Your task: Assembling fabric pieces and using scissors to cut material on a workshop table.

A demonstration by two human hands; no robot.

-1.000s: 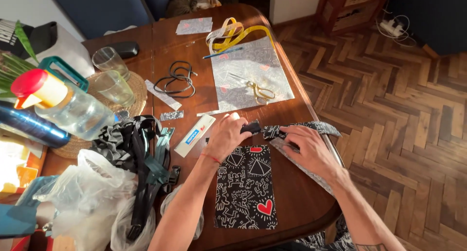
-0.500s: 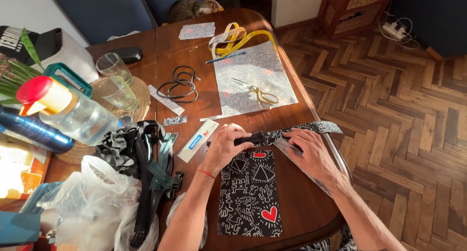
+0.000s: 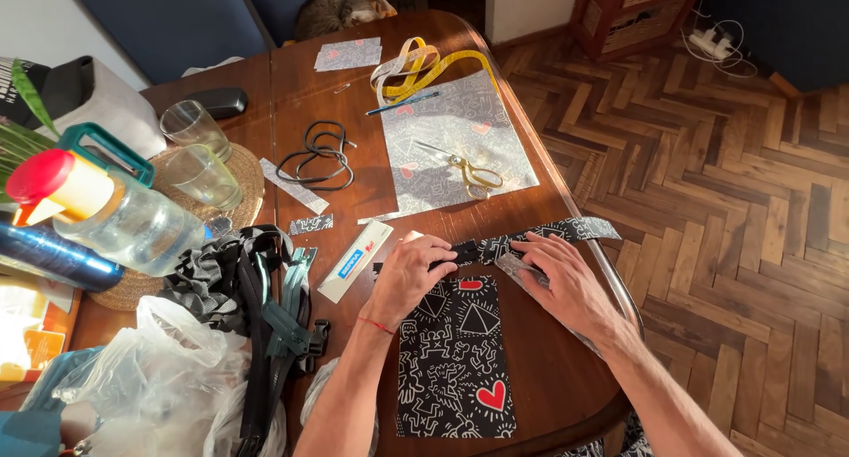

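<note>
Both hands lie palm-down on a wooden table (image 3: 548,395). Left hand (image 3: 409,276), fingers curled, presses the dark strip (image 3: 531,236) where it meets the top edge of the black patterned cloth (image 3: 451,368). Right hand (image 3: 566,284), fingers spread nearly flat, pins the same strip and a pale strip (image 3: 517,269) beneath it. Scissors (image 3: 469,169) rest on grey fabric (image 3: 451,130) farther back, well apart.
</note>
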